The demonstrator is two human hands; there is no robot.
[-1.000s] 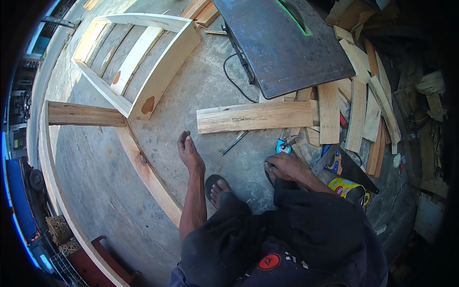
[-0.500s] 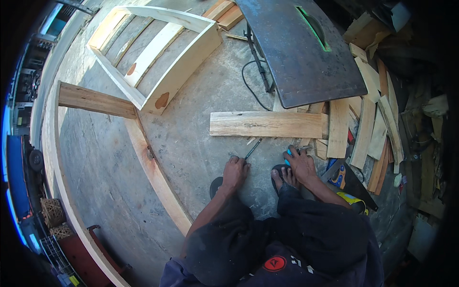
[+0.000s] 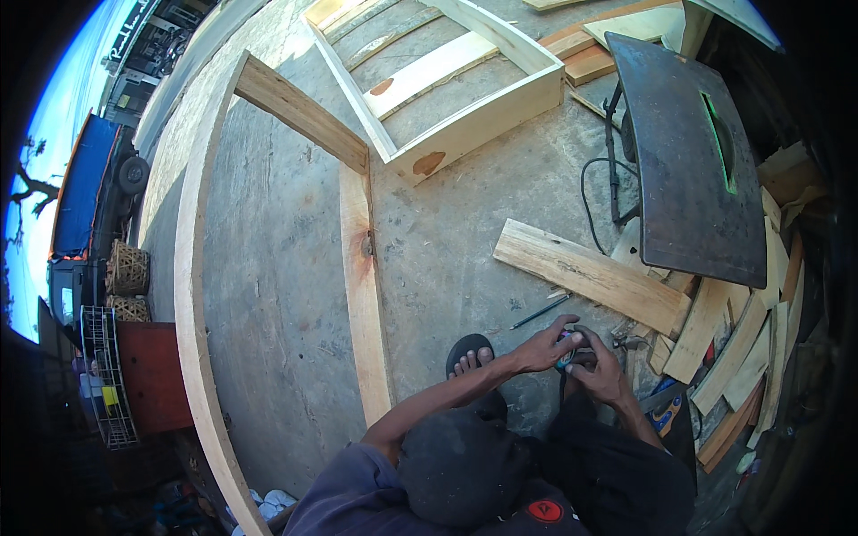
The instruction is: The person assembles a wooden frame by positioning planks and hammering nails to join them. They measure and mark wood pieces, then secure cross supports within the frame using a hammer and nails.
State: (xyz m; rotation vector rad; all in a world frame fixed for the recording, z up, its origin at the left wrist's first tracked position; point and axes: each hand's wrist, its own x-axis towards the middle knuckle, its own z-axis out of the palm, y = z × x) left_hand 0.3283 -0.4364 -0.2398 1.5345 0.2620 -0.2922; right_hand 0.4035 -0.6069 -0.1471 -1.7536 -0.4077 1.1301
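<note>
The person crouches on the grey concrete floor (image 3: 286, 295) and both hands meet low in front of the knees. The left hand (image 3: 547, 347) reaches across with its fingers curled, and its grip is pinched on a small blue and silver tool (image 3: 568, 350) that sits between the two hands. The right hand (image 3: 601, 375) is closed around the same small tool from the other side, so both hands touch it and each other. The tool is mostly hidden by the fingers, so its exact shape cannot be told. Just beside the left hand, a thin dark pencil (image 3: 540, 312) lies on the floor. A little past it lies a short pale wooden plank (image 3: 590, 275), tilted, with one end near a pile of wood scraps (image 3: 724, 348) on the person's right. Above the pile stands a dark metal saw bench (image 3: 688, 152) with a thin slot in its top, and a black cable (image 3: 593, 198) curls beside it. A bare foot in a black sandal (image 3: 468, 355) rests near the left hand. Farther off lie a long wooden frame (image 3: 357, 268) and a pale wooden box frame (image 3: 465, 125).
</note>
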